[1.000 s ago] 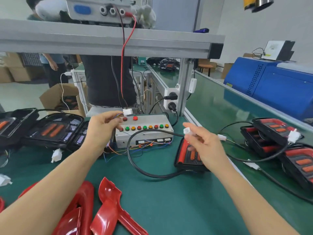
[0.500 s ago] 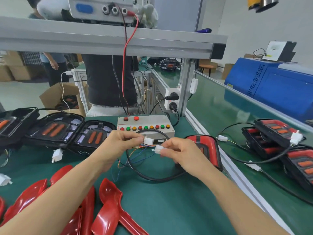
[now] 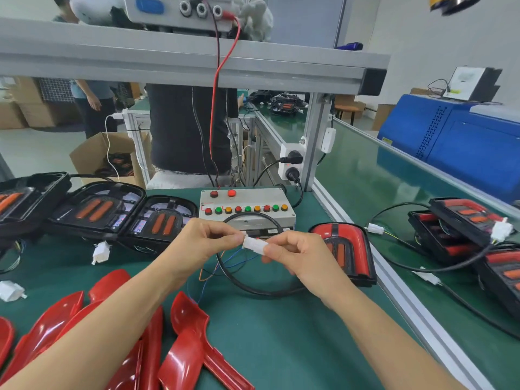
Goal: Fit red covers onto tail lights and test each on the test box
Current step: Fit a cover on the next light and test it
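Both hands meet in front of the grey test box (image 3: 247, 201) with its row of coloured buttons. My left hand (image 3: 202, 243) pinches one end of a white plug connector (image 3: 254, 244) and my right hand (image 3: 295, 256) pinches the other end; the two halves touch. Thin coloured wires hang from it. A tail light with a red cover (image 3: 344, 251) lies right of my right hand, its black cable (image 3: 247, 288) looped on the mat. Several loose red covers (image 3: 185, 347) lie at the front left.
Open black tail lights without covers (image 3: 98, 215) line the left side. More tail lights (image 3: 461, 229) with cables lie on the right belt beyond an aluminium rail (image 3: 394, 282). An overhead shelf beam (image 3: 197, 63) spans the bench. A person in black stands behind it.
My left hand left the test box with its connector. My right hand brought the tail light's plug inward. The two connector halves, apart half a second ago, now touch.
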Tool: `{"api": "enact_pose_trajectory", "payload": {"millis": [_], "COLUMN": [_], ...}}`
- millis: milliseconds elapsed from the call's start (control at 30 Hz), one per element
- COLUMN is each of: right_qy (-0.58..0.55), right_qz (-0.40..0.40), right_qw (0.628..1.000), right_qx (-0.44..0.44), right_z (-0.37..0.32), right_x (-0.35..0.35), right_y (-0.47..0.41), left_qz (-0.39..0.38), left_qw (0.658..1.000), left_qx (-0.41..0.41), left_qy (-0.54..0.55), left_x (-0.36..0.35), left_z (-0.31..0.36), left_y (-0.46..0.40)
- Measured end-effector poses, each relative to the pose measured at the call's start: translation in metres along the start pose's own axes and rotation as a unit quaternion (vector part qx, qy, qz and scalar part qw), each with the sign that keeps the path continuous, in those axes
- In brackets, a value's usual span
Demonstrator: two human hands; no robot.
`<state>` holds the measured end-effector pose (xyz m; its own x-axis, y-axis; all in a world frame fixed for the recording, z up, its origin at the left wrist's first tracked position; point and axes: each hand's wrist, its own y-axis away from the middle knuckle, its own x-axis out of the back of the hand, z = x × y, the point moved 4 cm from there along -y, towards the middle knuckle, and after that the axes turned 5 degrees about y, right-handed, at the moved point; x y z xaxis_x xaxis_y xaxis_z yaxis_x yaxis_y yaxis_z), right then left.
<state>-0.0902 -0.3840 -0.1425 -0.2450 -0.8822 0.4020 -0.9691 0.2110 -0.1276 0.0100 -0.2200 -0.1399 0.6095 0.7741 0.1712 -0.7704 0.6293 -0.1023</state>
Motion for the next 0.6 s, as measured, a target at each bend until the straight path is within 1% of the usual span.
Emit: {"api": "enact_pose_trajectory", "payload": {"millis": [100, 200, 300, 367, 433, 467, 500, 533, 567, 600], "right_qy": [0.015, 0.014, 0.041, 0.059, 0.09, 0.122, 0.162, 0.203, 0.24, 0.272], "right_qz": [-0.009, -0.009, -0.008, -0.007, -0.023, -0.038, -0.053, -0.063, -0.072, -0.081], "right_qw": [1.0, 1.0, 0.999, 0.998, 0.996, 0.992, 0.985, 0.977, 0.967, 0.958], "right_qx": [0.006, 0.009, -0.002, -0.012, -0.016, -0.006, 0.007, 0.022, 0.036, 0.052], "right_z": [0.0, 0.0, 0.005, 0.01, 0.013, 0.014, 0.014, 0.013, 0.012, 0.011], "right_x": [-0.004, -0.008, -0.013, -0.016, -0.02, -0.023, -0.026, -0.03, -0.033, -0.036], "right_y": [0.002, 0.004, 0.006, 0.011, 0.017, 0.02, 0.023, 0.026, 0.029, 0.032], "left_qz": [-0.029, -0.035, -0.043, -0.064, -0.098, -0.096, -0.064, -0.006, 0.06, 0.104], "left_qw": [0.999, 0.999, 0.998, 0.996, 0.989, 0.988, 0.99, 0.988, 0.97, 0.931], "left_qx": [0.007, 0.026, 0.047, 0.059, 0.071, 0.065, 0.051, 0.034, 0.014, 0.002], "left_qy": [-0.019, -0.003, -0.001, -0.031, -0.085, -0.1, -0.112, -0.148, -0.234, -0.349], "left_x": [-0.004, -0.006, -0.009, -0.011, -0.013, -0.011, -0.008, -0.002, 0.004, 0.006], "left_z": [0.003, 0.004, 0.0, -0.004, -0.003, -0.002, 0.0, 0.002, 0.005, 0.007], "left_y": [0.002, 0.003, 0.005, 0.009, 0.013, 0.01, 0.005, -0.004, -0.013, -0.019]}}
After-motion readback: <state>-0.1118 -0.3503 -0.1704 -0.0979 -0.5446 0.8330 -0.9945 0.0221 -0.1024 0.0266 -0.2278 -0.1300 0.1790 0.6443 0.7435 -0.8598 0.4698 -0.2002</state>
